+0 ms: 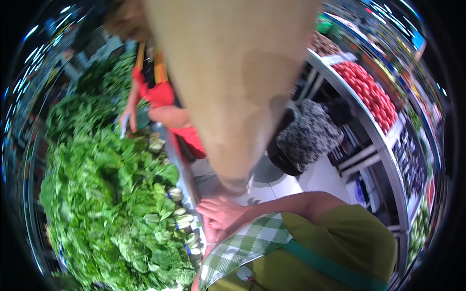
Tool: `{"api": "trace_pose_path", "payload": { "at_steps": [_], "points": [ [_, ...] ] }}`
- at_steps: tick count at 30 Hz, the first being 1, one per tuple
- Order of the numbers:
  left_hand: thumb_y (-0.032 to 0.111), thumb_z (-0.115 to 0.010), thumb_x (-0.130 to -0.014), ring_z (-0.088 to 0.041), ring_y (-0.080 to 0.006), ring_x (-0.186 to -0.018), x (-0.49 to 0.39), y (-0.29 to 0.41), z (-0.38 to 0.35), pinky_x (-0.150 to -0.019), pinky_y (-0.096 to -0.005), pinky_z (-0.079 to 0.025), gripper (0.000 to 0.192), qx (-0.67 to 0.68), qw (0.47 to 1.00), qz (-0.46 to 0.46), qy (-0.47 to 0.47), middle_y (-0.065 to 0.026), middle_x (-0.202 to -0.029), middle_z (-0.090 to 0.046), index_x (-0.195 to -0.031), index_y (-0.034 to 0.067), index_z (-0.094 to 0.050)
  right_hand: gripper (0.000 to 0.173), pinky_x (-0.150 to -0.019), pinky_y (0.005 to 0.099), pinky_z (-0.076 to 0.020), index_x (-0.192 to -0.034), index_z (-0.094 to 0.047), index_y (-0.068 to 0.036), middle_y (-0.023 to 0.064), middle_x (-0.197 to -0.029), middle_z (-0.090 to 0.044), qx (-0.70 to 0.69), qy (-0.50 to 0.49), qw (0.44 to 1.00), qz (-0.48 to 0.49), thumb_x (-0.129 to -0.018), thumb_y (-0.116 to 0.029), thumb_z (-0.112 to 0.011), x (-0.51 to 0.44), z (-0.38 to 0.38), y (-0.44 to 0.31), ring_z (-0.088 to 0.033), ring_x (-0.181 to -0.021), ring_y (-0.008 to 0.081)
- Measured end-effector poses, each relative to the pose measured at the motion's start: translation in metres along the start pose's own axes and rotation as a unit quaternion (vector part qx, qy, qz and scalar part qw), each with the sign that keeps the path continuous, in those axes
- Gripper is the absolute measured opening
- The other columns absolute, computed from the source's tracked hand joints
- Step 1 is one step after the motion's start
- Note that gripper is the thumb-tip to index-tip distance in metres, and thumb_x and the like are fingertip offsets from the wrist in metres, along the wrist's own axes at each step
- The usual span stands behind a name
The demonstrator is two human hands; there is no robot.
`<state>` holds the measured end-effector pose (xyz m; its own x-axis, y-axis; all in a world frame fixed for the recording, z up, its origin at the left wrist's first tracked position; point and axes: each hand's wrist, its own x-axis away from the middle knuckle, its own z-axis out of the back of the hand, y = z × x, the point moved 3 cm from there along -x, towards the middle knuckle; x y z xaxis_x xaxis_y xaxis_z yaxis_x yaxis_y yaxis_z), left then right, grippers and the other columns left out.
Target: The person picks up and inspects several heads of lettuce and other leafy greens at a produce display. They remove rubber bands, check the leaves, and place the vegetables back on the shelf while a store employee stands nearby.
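Observation:
My right hand (221, 209) lies over my left hand (212, 232) at the metal edge (194, 203) of a vegetable stand. No object shows in either hand, but the undersides are hidden. A band circles my left wrist, and the left fingers are mostly covered. Leafy greens (120, 203) are heaped just left of my hands. Their pale stalks (184, 218) line the edge, some tied with blue bands. Green-and-white checked cloth (247, 240) covers part of my front.
A large blurred tan shape (225, 91) fills the centre; I cannot tell what it is. Beyond the greens, a person in red (160, 96) reaches in, holding something bluish. Someone in a speckled top (309, 138) is by the right-hand stand, which bears tomatoes (366, 92) and dark produce (407, 158).

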<state>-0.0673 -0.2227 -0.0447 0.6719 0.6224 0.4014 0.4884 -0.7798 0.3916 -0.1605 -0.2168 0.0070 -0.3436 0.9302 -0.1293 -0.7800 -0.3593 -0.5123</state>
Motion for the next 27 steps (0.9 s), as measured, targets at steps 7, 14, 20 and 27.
{"api": "trace_pose_path", "payload": {
  "at_steps": [7,14,20,27],
  "points": [
    [0.037,-0.062,-0.086,-0.046,-0.0077,-0.057,-0.025,-0.014,-0.011,-0.046,-0.0203,-0.035,0.023,0.203,0.972,0.093,0.077,0.0047,-0.068,-0.054,-0.078,0.016,-0.059,0.038,-0.093,0.0375,-0.0434,-0.127,-0.049,-0.004,0.0186,-0.119,-0.055,-0.266,-0.011,0.942,-0.205,-0.092,-0.019,-0.046,0.099,0.056,0.092,-0.054,-0.110,0.0312],
    [0.034,-0.062,-0.087,-0.047,-0.0042,-0.058,-0.057,-0.032,-0.035,-0.046,-0.0180,-0.037,0.020,0.212,0.971,0.077,0.080,0.0069,-0.068,-0.054,-0.080,0.015,-0.060,0.050,-0.050,0.0203,-0.0376,-0.138,-0.029,-0.010,0.0013,-0.079,-0.050,-0.427,0.622,0.536,-0.378,-0.091,-0.014,-0.046,0.255,0.167,0.204,-0.046,-0.059,0.0092],
    [0.031,-0.063,-0.087,-0.047,-0.0090,-0.059,-0.061,-0.040,-0.039,-0.047,-0.0193,-0.038,0.020,0.234,0.967,0.084,0.052,0.0022,-0.069,-0.054,-0.083,0.012,-0.058,0.064,-0.047,0.0173,-0.0346,-0.144,-0.018,-0.011,-0.0020,-0.079,-0.051,-0.418,0.596,0.614,-0.305,-0.089,-0.015,-0.050,0.220,0.178,0.186,-0.043,-0.058,0.0040],
    [0.031,-0.056,-0.092,-0.045,-0.0092,-0.057,-0.050,-0.004,-0.021,-0.046,-0.0196,-0.037,0.022,0.205,0.971,0.109,0.052,0.0034,-0.067,-0.049,-0.081,0.012,-0.054,0.060,-0.044,0.0165,-0.0343,-0.144,-0.019,-0.013,0.0006,-0.083,-0.054,-0.421,0.586,0.608,-0.331,-0.091,-0.014,-0.047,0.171,0.140,0.124,-0.044,-0.055,0.0046]
  ]
}}
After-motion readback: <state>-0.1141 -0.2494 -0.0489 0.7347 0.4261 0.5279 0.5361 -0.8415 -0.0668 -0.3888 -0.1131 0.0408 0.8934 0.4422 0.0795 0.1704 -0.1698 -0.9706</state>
